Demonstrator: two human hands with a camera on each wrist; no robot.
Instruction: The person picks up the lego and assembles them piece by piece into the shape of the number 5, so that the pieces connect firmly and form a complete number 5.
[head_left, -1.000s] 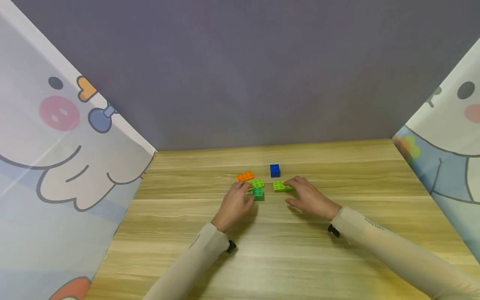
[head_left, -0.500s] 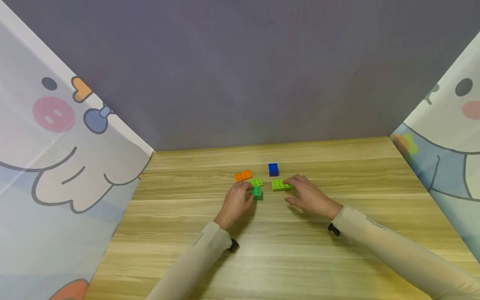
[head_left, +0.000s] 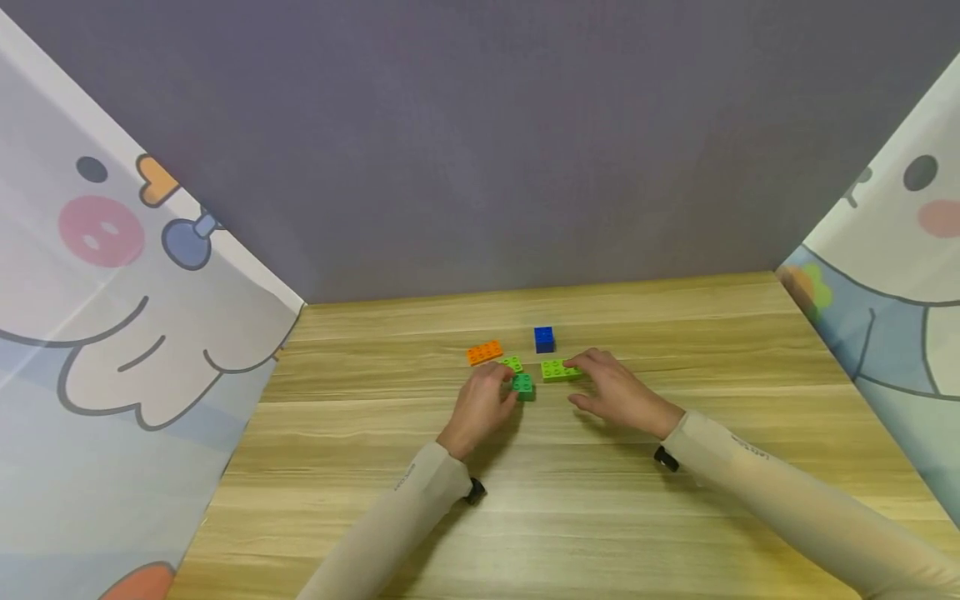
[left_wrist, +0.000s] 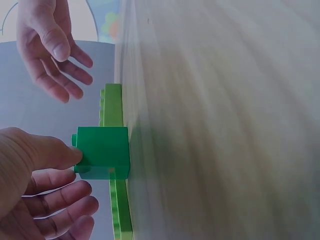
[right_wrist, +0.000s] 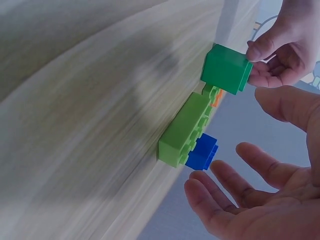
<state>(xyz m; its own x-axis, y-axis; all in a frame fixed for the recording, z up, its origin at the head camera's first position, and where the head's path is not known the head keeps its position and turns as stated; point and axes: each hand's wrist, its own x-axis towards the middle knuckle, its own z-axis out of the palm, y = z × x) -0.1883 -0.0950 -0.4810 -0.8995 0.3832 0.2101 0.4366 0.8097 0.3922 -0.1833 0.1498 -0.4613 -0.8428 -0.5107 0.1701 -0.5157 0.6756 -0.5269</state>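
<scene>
My left hand (head_left: 480,408) pinches a green toy building block (head_left: 523,386) near its studded top, thumb on the near side. The block is upright, at or just above the tabletop; which one I cannot tell. My right hand (head_left: 621,395) hovers with loosely bent, spread fingers by a long lime-green brick (head_left: 557,372), whose right end it hides in the head view. In the right wrist view a gap separates those fingers from the lime brick (right_wrist: 185,130). Another lime-green studded piece (head_left: 513,364) lies behind the green block, partly covered by the left hand.
An orange studded piece (head_left: 484,352) lies at the back left of the group. Behind the long lime brick stands a blue block (head_left: 543,339). The wooden table (head_left: 600,517) meets a grey panel (head_left: 525,167) at the back, with cartoon-printed walls at both sides.
My left hand has closed its fingers on the green block and shifted it slightly to the right, towards the long lime brick. The right hand stays nearly still.
</scene>
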